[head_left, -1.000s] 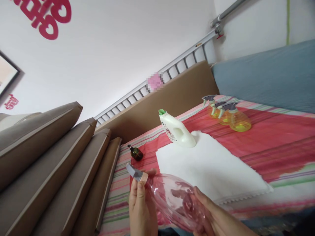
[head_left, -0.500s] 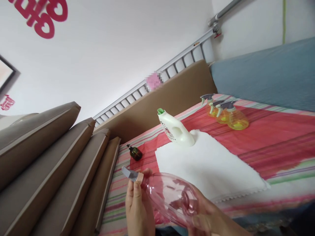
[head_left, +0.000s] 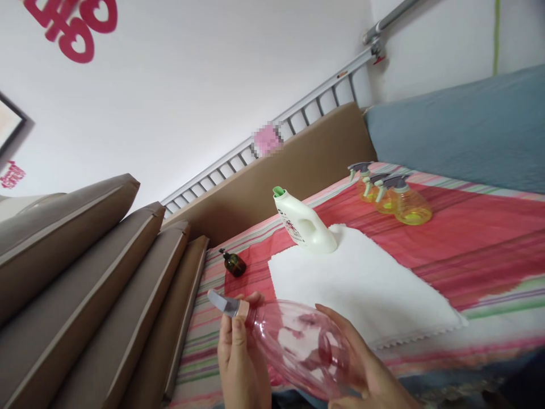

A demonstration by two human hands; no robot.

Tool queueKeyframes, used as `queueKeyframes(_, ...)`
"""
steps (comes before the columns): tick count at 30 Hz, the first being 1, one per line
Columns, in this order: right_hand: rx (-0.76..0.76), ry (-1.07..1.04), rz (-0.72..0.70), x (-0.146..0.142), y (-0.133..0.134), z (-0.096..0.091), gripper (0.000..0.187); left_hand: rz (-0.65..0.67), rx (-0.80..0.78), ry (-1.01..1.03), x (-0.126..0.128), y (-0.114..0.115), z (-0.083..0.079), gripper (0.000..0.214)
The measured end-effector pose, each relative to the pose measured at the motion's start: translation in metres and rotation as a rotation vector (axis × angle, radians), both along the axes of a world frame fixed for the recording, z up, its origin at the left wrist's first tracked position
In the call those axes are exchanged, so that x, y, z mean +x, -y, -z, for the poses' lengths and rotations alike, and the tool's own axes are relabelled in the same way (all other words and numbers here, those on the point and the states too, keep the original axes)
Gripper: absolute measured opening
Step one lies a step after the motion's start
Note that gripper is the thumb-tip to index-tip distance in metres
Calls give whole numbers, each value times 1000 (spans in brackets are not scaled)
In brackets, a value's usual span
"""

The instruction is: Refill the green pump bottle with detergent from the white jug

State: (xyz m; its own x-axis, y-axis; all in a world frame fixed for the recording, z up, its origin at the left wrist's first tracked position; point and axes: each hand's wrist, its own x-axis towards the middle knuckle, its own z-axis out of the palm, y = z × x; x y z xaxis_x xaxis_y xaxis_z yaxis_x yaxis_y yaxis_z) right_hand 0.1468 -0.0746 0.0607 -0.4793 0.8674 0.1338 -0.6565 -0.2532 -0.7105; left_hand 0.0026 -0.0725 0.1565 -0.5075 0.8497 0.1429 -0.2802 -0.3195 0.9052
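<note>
"Where's the pink bottle [head_left: 293,346] sitting?"

"It isn't sitting anywhere; both hands are holding it up at the near edge, in front of the white cloth [head_left: 353,284]. It's lying aslant, with its neck pointing left and its broad base facing right."

"And how are the hands sharing it?"

"The left hand [head_left: 242,358] is closing its fingers round the neck, just beside the grey spray head [head_left: 224,304]. The right hand [head_left: 368,369] is cupping the broad end, its fingers spreading along the clear wall."

"Is anything showing inside?"

"I'm seeing reflections and pink tint, so I can't tell."

"What's standing beyond it?"

"A pale jug [head_left: 315,233] with a green spout is standing at the far edge of the white cloth. To its left, a small dark pump bottle [head_left: 235,264] is resting on the red sheet [head_left: 468,227]. Far right, three spray bottles [head_left: 385,203] are standing close together, and yellow liquid is showing in the nearest one."

"And round the edges?"

"Grey-brown cushions [head_left: 97,261] are leaning in a row on the left. A brown board [head_left: 306,153] is running along the far side, and a radiator [head_left: 327,101] is showing above it."
</note>
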Motion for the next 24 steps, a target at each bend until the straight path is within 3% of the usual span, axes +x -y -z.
queueKeyframes(2,-4,-48,-20,-1,-4,5,100,49,-8,3,-1,0,-2,39)
queueKeyframes(5,-53,-106,-192,-1,-10,4,88,86,-7,9,-2,0,-4,35)
queueKeyframes(7,-178,-147,-300,0,-11,-4,79,108,-5,6,-3,0,-5,34)
queueKeyframes(10,-358,-128,-356,3,-9,-20,66,124,-9,-9,-3,1,-3,31)
queueKeyframes(13,-342,-73,-356,2,-8,-24,65,39,0,-17,-2,2,2,34)
queueKeyframes(17,-246,-90,-247,-6,-12,-10,61,0,7,-8,-1,1,8,37)
queueKeyframes(20,-220,-78,-182,-10,-14,1,73,8,9,0,-1,1,9,36)
queueKeyframes(24,-98,-46,-156,-6,-8,-2,117,-24,24,-3,0,3,6,36)
